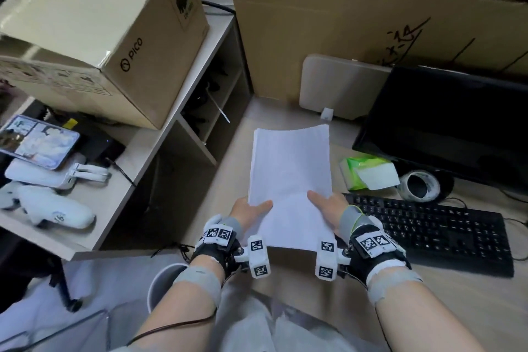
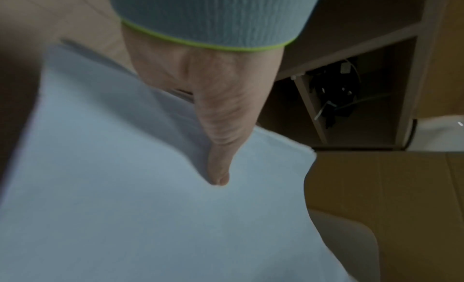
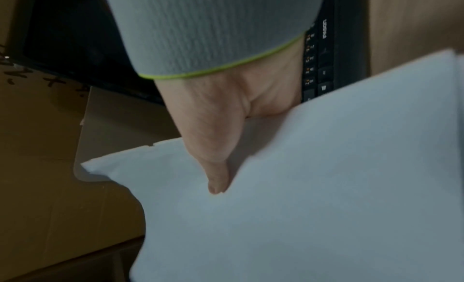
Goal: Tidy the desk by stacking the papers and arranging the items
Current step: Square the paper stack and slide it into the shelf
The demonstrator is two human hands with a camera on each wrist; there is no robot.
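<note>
We held the stack of papers (image 1: pixel 290 177) lifted over the near part of the bench (image 1: pixel 445 303), its far edge pointing toward the cardboard sheet (image 1: pixel 343 28) that stood along the back edge. Our left hand (image 1: pixel 251 210) gripped the stack at its near left side, thumb laid flat on the top sheet, and our right hand (image 1: pixel 328 207) gripped the near right side the same way. The other fingers were hidden beneath the sheets in every view, so we cannot tell how far they curled; the thumbs pressing from above showed each hand pinching the stack. In the left wrist view the left thumb (image 2: pixel 220 147) pressed on the top sheet, and in the right wrist view the right thumb (image 3: pixel 216 167) did likewise. The stack sagged a little along its middle between the two grips.

To the right of the papers a green tissue pack (image 1: pixel 368 170) lay near a roll of tape (image 1: pixel 418 186), in front of the black monitor (image 1: pixel 451 123). A black keyboard (image 1: pixel 437 231) lay along the bench's right side, just beside our right hand. On the shelf unit (image 1: pixel 148 151) at the bench's left edge sat a cardboard box (image 1: pixel 97 26).
</note>
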